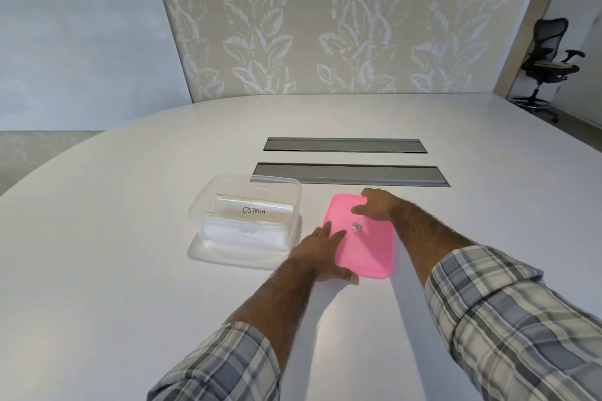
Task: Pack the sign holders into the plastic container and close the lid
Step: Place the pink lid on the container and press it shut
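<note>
Fingers (338, 234) of left hand (317, 252) lie flat on the lid (368, 254) — right hand (376, 205) perhaps gripping, fingertips hidden.

On the table (130, 238), left: container (208, 187), two sign holders in it, far one (254, 209) right behind near one (246, 233). Just right of it, flat down: lid (368, 247). Left hand (321, 254) on its near-left edge, right hand (378, 205) at its far-right corner. Behind, two slots (350, 174); far right, chair (550, 55)
</note>
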A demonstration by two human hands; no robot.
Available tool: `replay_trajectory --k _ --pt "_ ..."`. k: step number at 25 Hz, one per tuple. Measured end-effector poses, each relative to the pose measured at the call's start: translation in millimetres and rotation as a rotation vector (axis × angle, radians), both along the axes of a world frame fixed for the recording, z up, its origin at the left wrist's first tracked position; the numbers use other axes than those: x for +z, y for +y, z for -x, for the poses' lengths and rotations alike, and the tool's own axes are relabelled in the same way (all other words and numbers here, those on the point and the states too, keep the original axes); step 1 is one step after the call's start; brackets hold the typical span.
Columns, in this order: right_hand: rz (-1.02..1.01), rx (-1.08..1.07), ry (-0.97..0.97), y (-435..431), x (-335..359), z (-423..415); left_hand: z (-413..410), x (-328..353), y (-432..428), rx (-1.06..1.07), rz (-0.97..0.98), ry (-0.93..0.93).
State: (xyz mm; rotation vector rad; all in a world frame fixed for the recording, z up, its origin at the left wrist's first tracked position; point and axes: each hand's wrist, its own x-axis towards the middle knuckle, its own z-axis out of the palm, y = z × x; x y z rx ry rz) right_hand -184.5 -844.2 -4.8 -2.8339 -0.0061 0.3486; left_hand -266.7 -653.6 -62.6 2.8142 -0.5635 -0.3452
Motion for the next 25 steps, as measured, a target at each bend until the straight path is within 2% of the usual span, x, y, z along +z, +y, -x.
replay_trajectory --k 10,15,18,21,25 --pt "-0.033 -0.141 0.055 -24 -18 -19 -13 9 -1 -0.038 0.068 0.04" --pt "0.076 -0.226 -0.022 -37 -14 -23 -15 11 -2 -0.053 0.139 0.041" --pt "0.072 -0.318 -0.141 -47 -1 -24 -18 9 -1 -0.009 0.178 0.026" --pt "0.009 -0.451 -0.245 -58 19 -21 -21 14 -5 0.047 0.334 0.006" --pt "0.022 -0.545 -0.334 -67 43 -13 -21 32 -18 0.112 0.53 -0.026"
